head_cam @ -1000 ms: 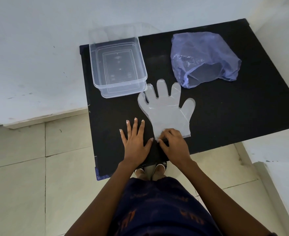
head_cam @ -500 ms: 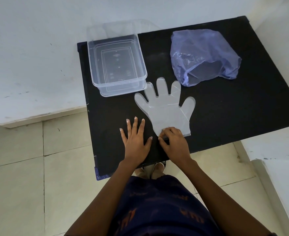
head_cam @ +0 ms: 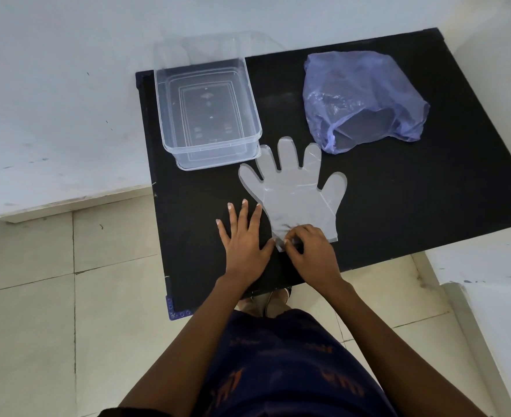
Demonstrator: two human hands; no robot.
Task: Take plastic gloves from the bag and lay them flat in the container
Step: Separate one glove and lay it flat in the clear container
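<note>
A clear plastic glove [head_cam: 293, 191] lies flat on the black table [head_cam: 398, 191], fingers pointing away from me. My right hand [head_cam: 311, 251] pinches the glove's cuff at its near left corner. My left hand [head_cam: 242, 239] rests flat on the table, fingers spread, just left of the cuff, its thumb tip touching the cuff corner. The clear rectangular container [head_cam: 207, 115] stands at the table's far left with nothing visible in it. The crumpled blue plastic bag [head_cam: 365, 97] lies at the far right, its mouth facing me.
A clear lid [head_cam: 218, 162] sits under the container. White walls run along the table's left and far sides, and a white ledge [head_cam: 489, 266] stands at the right. Tiled floor [head_cam: 67, 311] lies below the table's near edge.
My right hand's fingers have worked a little at the glove's cuff. The left hand and the glove stay in place; only the camera shifted slightly.
</note>
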